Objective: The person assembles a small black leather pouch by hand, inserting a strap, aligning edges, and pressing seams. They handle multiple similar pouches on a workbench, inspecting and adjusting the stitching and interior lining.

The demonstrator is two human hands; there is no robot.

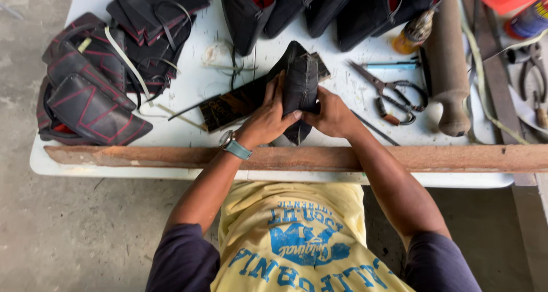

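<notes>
A black stitched leather pouch (pixel 301 84) stands on end on the white table (pixel 200 86), just in front of me. My left hand (pixel 267 118), with a wristwatch on the wrist, grips its left side, thumb pressed on the front. From the right, my right hand (pixel 330 115) clasps the pouch's lower part. Under the pouch lies a dark flat rectangular board (pixel 231 105).
Stacked black pieces with red stitching (pixel 91 92) lie at the left, more black bags (pixel 319 7) along the far edge. Scissors (pixel 391 92), a blue pen (pixel 391 66), a wooden mallet (pixel 448 64) and pliers (pixel 534 69) lie at the right. A wooden plank (pixel 428 158) runs along the near edge.
</notes>
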